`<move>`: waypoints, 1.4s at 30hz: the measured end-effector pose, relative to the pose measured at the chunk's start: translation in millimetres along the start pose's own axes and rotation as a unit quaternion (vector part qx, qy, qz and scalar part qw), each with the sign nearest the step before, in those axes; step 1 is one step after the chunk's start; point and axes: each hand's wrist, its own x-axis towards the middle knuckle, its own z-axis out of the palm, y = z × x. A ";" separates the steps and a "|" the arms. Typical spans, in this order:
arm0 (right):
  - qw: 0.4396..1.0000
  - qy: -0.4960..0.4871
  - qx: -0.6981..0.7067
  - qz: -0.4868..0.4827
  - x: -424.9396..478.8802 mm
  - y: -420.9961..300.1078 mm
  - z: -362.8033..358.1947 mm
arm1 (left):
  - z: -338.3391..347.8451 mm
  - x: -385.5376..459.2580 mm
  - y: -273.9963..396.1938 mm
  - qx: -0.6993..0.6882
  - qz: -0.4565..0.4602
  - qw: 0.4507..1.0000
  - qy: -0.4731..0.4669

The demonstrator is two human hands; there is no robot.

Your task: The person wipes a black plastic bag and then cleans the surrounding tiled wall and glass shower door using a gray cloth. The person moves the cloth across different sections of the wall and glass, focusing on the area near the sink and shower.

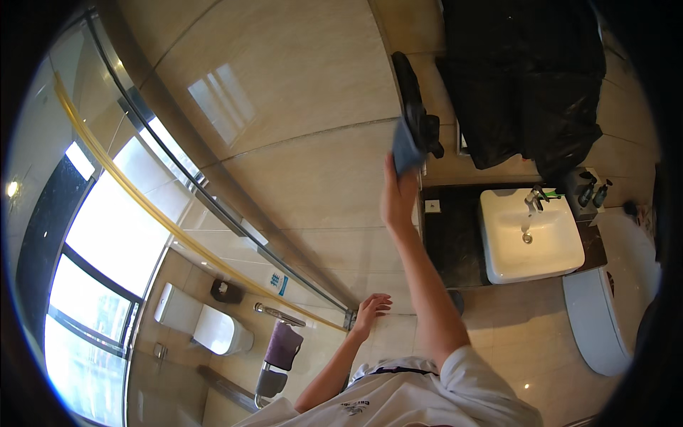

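My right hand (399, 192) is raised along the tiled wall and grips a blue cloth (407, 149), blurred at its edges. The cloth overlaps the lower part of a black wall-mounted fixture (413, 96) that looks like a hair dryer; whether they touch, I cannot tell. Lower down, my left hand (369, 315) hangs near the foot of the glass shower door's frame. Its fingers are loosely bent and slightly apart, and it holds nothing.
A white washbasin (533, 256) with a chrome tap (536, 196) sits on a dark counter (453, 245). Black sheeting (528, 96) hangs above it. Left, beyond the glass door (213, 235), are a white toilet (216, 328) and a purple towel (283, 344). A bathtub (595, 320) stands right.
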 end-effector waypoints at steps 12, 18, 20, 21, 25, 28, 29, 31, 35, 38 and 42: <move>0.978 0.113 -0.158 0.080 -125.9 125.5 -31.7 | -26.9 -25.7 -46.0 -0.006 -0.032 0.999 0.009; 0.981 0.120 -0.094 0.125 -53.0 32.4 -14.6 | -42.6 -15.9 -30.6 -0.008 -0.016 1.000 -0.023; 0.991 0.063 -0.112 0.041 -10.3 -29.2 10.1 | -47.0 -21.8 -17.8 -0.004 -0.020 0.999 -0.030; 0.993 0.011 -0.118 0.028 10.7 -61.8 15.4 | -50.6 -22.0 -17.8 -0.006 -0.013 0.999 -0.047; 0.922 0.074 -0.303 -0.230 37.5 -76.4 36.2 | -62.3 -19.9 -23.8 -0.015 -0.004 0.995 -0.094; 0.924 0.065 -0.293 -0.236 -5.7 -16.0 36.3 | -71.7 -21.5 -29.9 -0.023 -0.013 0.995 -0.095; 0.912 0.073 -0.316 -0.251 -25.7 12.9 33.9 | -77.4 -23.1 -31.9 -0.021 -0.017 0.995 -0.092; 0.869 0.066 -0.442 -0.211 -70.8 78.9 19.7 | -86.0 -27.4 -35.5 -0.028 -0.008 0.995 -0.097; 0.904 0.123 -0.368 -0.177 -85.9 102.3 39.6 | -122.3 -36.7 -24.6 -0.048 0.021 0.998 -0.038; 0.904 0.193 -0.305 -0.228 -30.0 47.8 76.2 | -155.2 -41.5 -23.5 -0.072 0.035 0.996 0.027; 0.842 0.183 -0.408 -0.301 23.3 -13.3 151.8 | -195.8 -41.3 -25.8 -0.113 0.066 0.986 0.102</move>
